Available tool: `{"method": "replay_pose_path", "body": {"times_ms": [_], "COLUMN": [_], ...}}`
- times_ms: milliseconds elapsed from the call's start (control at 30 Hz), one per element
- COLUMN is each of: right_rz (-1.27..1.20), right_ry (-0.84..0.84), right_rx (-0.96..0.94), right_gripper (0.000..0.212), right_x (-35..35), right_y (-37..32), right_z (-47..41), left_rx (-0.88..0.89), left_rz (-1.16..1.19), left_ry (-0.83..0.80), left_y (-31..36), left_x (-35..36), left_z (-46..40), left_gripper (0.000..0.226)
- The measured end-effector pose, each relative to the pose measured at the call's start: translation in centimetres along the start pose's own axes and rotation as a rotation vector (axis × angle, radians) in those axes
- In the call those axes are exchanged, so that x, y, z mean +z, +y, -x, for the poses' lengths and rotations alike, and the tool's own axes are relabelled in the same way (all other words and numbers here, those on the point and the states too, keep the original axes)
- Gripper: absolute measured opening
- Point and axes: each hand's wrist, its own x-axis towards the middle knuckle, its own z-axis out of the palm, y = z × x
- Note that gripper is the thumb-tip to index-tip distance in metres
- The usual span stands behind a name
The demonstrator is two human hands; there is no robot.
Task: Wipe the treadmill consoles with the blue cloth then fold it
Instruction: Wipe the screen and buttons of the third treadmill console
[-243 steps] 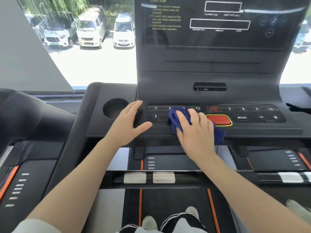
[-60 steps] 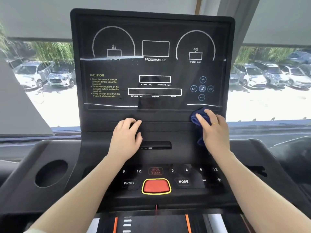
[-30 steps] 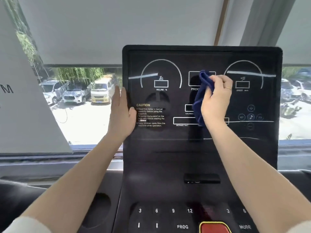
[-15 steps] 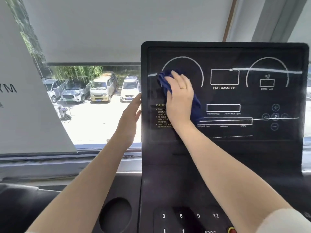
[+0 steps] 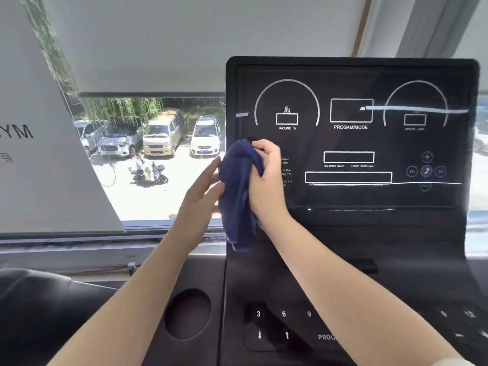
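The black treadmill console stands upright ahead of me, with its dark display panel facing me. My right hand grips the dark blue cloth in front of the console's lower left edge; the cloth hangs down bunched from my fist. My left hand is just left of the cloth with fingers straight, its fingertips touching or nearly touching the fabric. The cloth covers part of the yellow caution text on the display.
Below the display is the button panel with numbers and arrows, and a round cup holder to its left. Behind is a window onto parked cars, with a blind above. A second dark machine sits at lower left.
My right hand has pulled the cloth down and left off the upper display to the console's left edge, where it now hangs. My left hand has left the console's side and come up beside the cloth.
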Motion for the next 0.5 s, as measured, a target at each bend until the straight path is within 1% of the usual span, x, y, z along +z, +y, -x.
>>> {"method": "replay_pose_path", "body": {"times_ms": [67,133,167,233,267,333,367,400,433,500], "right_rz": [0.074,0.173,0.185,0.190,0.244,0.421,0.511,0.600,0.666,0.679], "right_ry": [0.046,0.014,-0.040,-0.221,-0.321,-0.479,-0.496,-0.463,-0.400,-0.305], "right_rx": [-0.035,-0.043,-0.026,-0.011,-0.034,-0.081,-0.106,-0.165,-0.253,-0.400], "right_gripper": [0.042,0.043,0.042,0.037,0.043,0.077,0.090,0.097,0.099,0.090], "right_x": [-2.0,-4.0,-4.9,-6.7,-7.7,-9.9,-10.7,-11.5,-11.9,-11.9], "right_y": [-0.3,-0.5,-0.7,-0.9,-0.9,-0.4,-0.1,0.2,0.4,0.9], "right_z": [0.3,0.5,0.7,1.3,1.7,2.2,2.5,2.6,2.6,2.6], "left_rx": [-0.046,-0.103,-0.120,-0.149,-0.166,-0.178,-0.175,-0.163,-0.142,-0.085], "left_rz": [-0.070,-0.105,-0.104,-0.038,0.012,0.060,0.058,0.044,0.018,-0.035], "left_ry": [-0.050,-0.074,-0.078,-0.067,-0.054,-0.055,-0.079,-0.111,-0.143,-0.200], "left_y": [0.1,0.4,0.3,0.5,0.6,1.0,1.1,1.2,1.3,1.4], "left_x": [0.9,2.4,3.1,4.6,5.2,6.3,6.7,7.1,7.5,8.1], "left_z": [0.6,0.9,1.0,1.2,1.2,1.3,1.3,1.2,1.1,0.9], "left_gripper": [0.034,0.029,0.029,0.029,0.027,0.023,0.023,0.023,0.025,0.025]}}
